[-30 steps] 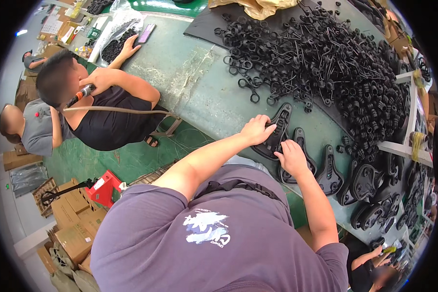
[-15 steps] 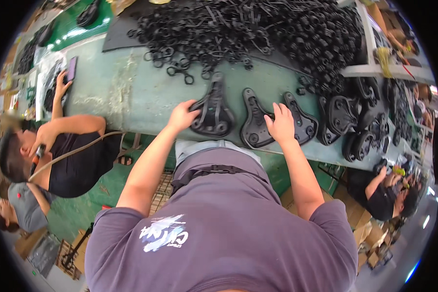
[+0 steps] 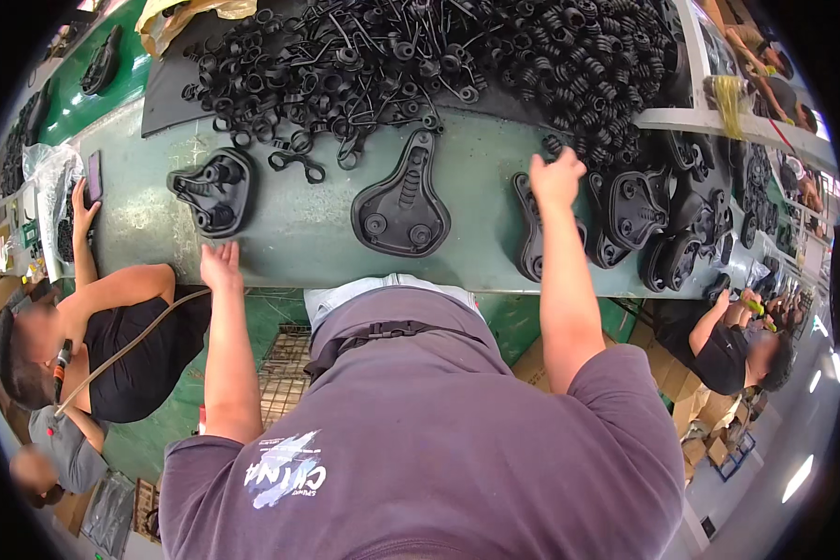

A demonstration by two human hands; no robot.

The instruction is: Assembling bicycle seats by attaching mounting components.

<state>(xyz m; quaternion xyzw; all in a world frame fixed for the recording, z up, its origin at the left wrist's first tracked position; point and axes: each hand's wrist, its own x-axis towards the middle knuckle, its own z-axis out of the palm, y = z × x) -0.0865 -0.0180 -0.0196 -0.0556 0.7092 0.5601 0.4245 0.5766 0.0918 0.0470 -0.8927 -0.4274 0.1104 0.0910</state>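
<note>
My left hand is at the table's near edge, empty, with its fingers extended just below a black bicycle saddle that lies underside up. In front of me, another upturned saddle lies with its narrow nose pointing away, touched by neither hand. My right hand reaches over a third saddle, which my forearm partly covers. Thumb and fingers close around a small black coil spring at the near edge of the spring pile.
Tangled black metal frames and ring links are heaped at the back of the green table. More saddles are stacked to the right, below a white metal rack. People sit at both sides; the left one's hand is by a phone.
One saddle now lies farther left, with my left hand withdrawn below it. Another is now in the middle. My right hand has moved up and right to the springs.
</note>
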